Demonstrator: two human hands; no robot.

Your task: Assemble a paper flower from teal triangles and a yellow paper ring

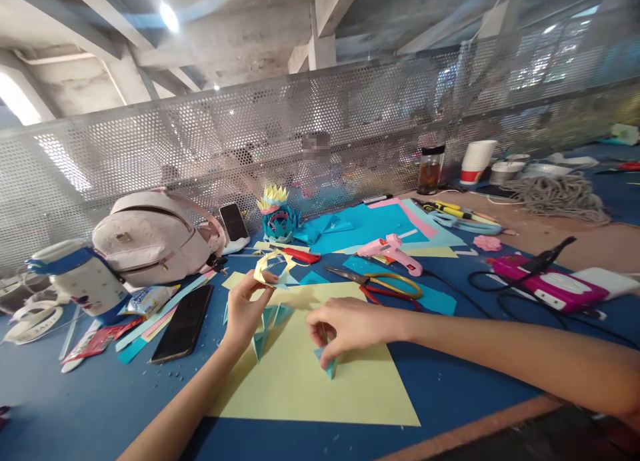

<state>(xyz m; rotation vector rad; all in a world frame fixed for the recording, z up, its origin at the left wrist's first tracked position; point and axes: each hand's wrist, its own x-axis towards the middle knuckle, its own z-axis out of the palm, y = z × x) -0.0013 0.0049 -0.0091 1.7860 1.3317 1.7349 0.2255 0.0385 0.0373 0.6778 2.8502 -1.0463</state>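
Note:
My left hand [249,308] pinches a ring of folded yellow and pale blue paper [287,278], held up above the table. My right hand [350,328] is closed on a small folded light blue paper triangle [326,362], low over a yellow paper sheet [370,394]. Several more folded blue triangles [265,331] lie on the sheet between my hands, partly hidden by the left one. Beyond the right hand, scissors [373,281] with red and yellow handles rest on the blue table.
A pink glue gun [393,251] and blue paper sheets [367,224] lie behind the scissors. A finished paper piece [280,221] stands near the perforated metal screen [240,141]. At left are a phone [183,324], a bottle [83,284] and a backpack [150,238]; at right, a magenta device [555,284] with cables.

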